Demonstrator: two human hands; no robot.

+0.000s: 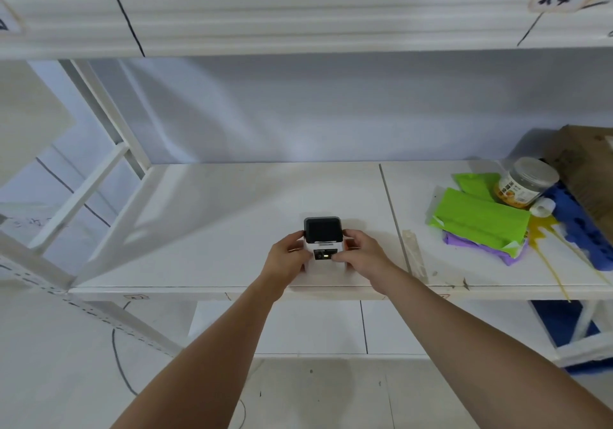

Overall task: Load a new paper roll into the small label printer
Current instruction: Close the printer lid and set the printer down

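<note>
Shelving of white-painted metal slants up well left of the small white label printer with the dark grey lid, and between that frame and the printer the white shelf board lies bare and open. The left hand cups the printer's left side, fingers curled against the casing, thumb near the front panel. The printer stands upright near the board's front edge, lid shut, a small light glowing on its front. The right hand clasps the printer's right side, its fingertips touching the front panel beside the light. Right of the printer a dark seam crosses the board from back to front, with a strip of clear tape just beyond it. Farther right, well apart from the printer, lie folded green sheets over purple ones, a clear plastic jar with a grey lid tipped on its side, a blue moulded tray and a brown cardboard box.
</note>
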